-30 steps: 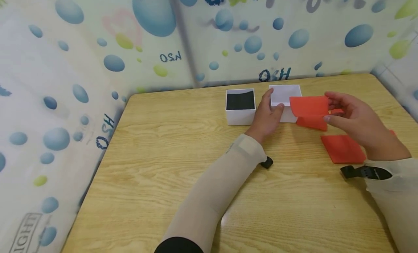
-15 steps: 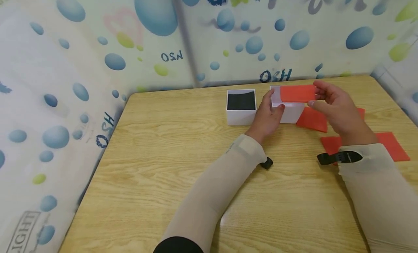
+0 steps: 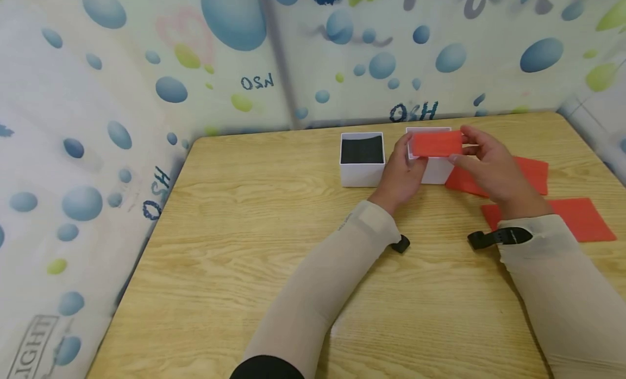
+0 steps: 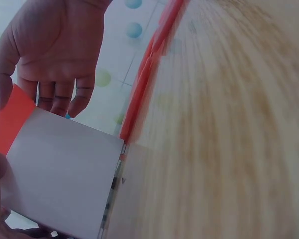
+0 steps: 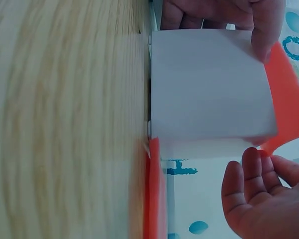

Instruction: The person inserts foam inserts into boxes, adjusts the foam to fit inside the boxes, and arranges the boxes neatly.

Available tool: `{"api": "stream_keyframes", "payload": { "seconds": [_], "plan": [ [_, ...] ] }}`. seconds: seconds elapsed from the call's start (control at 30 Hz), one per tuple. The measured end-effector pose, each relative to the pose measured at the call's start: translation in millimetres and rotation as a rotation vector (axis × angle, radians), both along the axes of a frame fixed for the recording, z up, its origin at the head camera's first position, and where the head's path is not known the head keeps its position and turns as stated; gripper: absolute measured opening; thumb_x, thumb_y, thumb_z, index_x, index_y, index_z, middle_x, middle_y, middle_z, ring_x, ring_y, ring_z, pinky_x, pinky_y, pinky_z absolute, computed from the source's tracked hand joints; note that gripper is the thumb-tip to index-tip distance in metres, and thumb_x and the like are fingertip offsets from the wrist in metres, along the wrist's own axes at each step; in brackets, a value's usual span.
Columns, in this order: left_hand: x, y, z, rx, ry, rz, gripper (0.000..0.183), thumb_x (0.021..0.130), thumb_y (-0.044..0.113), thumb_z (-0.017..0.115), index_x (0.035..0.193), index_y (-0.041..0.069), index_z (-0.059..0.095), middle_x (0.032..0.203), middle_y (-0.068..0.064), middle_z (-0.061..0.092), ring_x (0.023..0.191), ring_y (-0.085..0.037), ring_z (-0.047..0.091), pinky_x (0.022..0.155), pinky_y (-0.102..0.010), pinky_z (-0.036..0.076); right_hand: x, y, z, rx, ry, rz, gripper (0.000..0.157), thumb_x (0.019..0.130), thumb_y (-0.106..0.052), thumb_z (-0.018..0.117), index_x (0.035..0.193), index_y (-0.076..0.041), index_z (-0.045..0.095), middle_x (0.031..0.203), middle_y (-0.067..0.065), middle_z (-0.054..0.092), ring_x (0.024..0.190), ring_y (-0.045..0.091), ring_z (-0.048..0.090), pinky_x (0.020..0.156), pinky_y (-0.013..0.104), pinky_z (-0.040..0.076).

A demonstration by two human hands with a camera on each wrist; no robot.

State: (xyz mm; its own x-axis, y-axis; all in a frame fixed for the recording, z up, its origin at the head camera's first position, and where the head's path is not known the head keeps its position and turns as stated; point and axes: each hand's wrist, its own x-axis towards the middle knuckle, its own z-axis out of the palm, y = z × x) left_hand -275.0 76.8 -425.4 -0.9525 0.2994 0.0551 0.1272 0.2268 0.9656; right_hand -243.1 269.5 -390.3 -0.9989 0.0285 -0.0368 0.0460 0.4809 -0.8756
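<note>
While the right hand [image 3: 490,167] pinches one end of a red sheet [image 3: 435,143] between thumb and fingers, the left hand [image 3: 400,178] grips a white box [image 3: 437,173], fingers curled about its side, thumb on the front face. The sheet spans the box's open top; whether any of it lies below the rim cannot be told. Should the sheet sag or go crooked, an edge could catch on the rim and buckle; a loose left grip might let the box slide. Bright red, thin and slightly bowed, the sheet looks pliable. To the left stands a second white box [image 3: 362,175] containing dark material [image 3: 362,150]; more red pieces [image 3: 584,218] lie rightward on the wood-grain bench [image 3: 244,248].
</note>
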Motion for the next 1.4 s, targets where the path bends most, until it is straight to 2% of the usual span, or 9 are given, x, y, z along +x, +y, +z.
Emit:
{"api": "stream_keyframes", "payload": {
  "seconds": [0.17, 0.4, 0.7, 0.97, 1.03, 1.13, 1.23, 1.4],
  "plan": [
    [1.3, 0, 0.1, -0.017, -0.013, 0.011, 0.064, 0.11, 0.037, 0.054, 0.167, 0.032, 0.023, 0.168, 0.013, 0.037, 0.153, -0.012, 0.039, 0.126, -0.043, 0.033, -1.0, -3, 0.0, 0.021, -0.012, -0.005, 0.077, 0.105, -0.043, 0.063, 0.17, -0.031, 0.023, 0.166, 0.009, 0.035, 0.137, 0.029, 0.039, 0.083, 0.009, 0.049],
    [1.6, 0, 0.8, -0.021, -0.009, 0.007, 0.065, 0.11, 0.032, 0.053, 0.167, 0.032, 0.021, 0.168, 0.012, 0.036, 0.154, -0.012, 0.037, 0.126, -0.042, 0.032, -0.1, -8, -1.0, 0.044, 0.0, -0.045, 0.072, 0.104, -0.046, 0.064, 0.167, -0.033, 0.031, 0.168, 0.006, 0.037, 0.136, 0.03, 0.041, 0.081, 0.012, 0.05],
    [2.3, 0, 2.0, -0.027, -0.018, 0.006, 0.066, 0.111, 0.031, 0.054, 0.168, 0.032, 0.02, 0.17, 0.012, 0.033, 0.156, -0.01, 0.033, 0.127, -0.04, 0.03, -0.2, -10, -4.3, 0.093, -0.007, -0.076, 0.068, 0.104, -0.045, 0.063, 0.165, -0.03, 0.037, 0.17, 0.006, 0.035, 0.139, 0.037, 0.043, 0.081, 0.017, 0.05],
    [3.3, 2, 3.8, -0.045, -0.045, 0.024, 0.067, 0.11, 0.036, 0.055, 0.167, 0.037, 0.02, 0.17, 0.016, 0.033, 0.156, -0.009, 0.033, 0.127, -0.042, 0.03, 0.8, -12, -4.2, 0.151, 0.005, -0.095, 0.066, 0.104, -0.044, 0.064, 0.163, -0.024, 0.043, 0.168, 0.013, 0.036, 0.137, 0.042, 0.046, 0.077, 0.022, 0.05],
    [3.5, 2, 3.8, -0.051, -0.046, 0.027, 0.067, 0.11, 0.036, 0.055, 0.167, 0.037, 0.02, 0.17, 0.015, 0.033, 0.156, -0.01, 0.034, 0.127, -0.043, 0.031, 1.0, -12, -4.1, 0.17, 0.019, -0.098, 0.065, 0.104, -0.043, 0.064, 0.162, -0.022, 0.044, 0.167, 0.014, 0.037, 0.137, 0.044, 0.047, 0.079, 0.028, 0.053],
    [3.6, 2, 3.3, -0.059, -0.045, 0.029, 0.067, 0.11, 0.037, 0.055, 0.167, 0.036, 0.02, 0.17, 0.014, 0.033, 0.156, -0.011, 0.035, 0.126, -0.043, 0.032, 1.3, -14, -2.4, 0.23, 0.064, -0.076, 0.063, 0.105, -0.038, 0.065, 0.161, -0.016, 0.046, 0.165, 0.018, 0.039, 0.135, 0.046, 0.049, 0.091, 0.048, 0.059],
    [3.7, 2, 2.9, -0.062, -0.039, 0.03, 0.067, 0.11, 0.037, 0.055, 0.167, 0.036, 0.02, 0.17, 0.014, 0.034, 0.156, -0.011, 0.035, 0.127, -0.044, 0.032, 1.4, -16, -0.8, 0.325, 0.108, -0.032, 0.063, 0.105, -0.032, 0.064, 0.16, -0.01, 0.045, 0.165, 0.02, 0.039, 0.135, 0.049, 0.049, 0.101, 0.066, 0.051],
    [3.8, 1, 2.0, -0.057, -0.03, 0.027, 0.066, 0.11, 0.036, 0.055, 0.167, 0.036, 0.021, 0.169, 0.014, 0.034, 0.156, -0.011, 0.033, 0.127, -0.043, 0.03, 1.0, -16, 0.5, 0.467, 0.11, 0.068, 0.072, 0.105, -0.035, 0.062, 0.163, -0.003, 0.035, 0.169, 0.023, 0.029, 0.147, 0.052, 0.036, 0.109, 0.074, 0.04]
  ]
}}
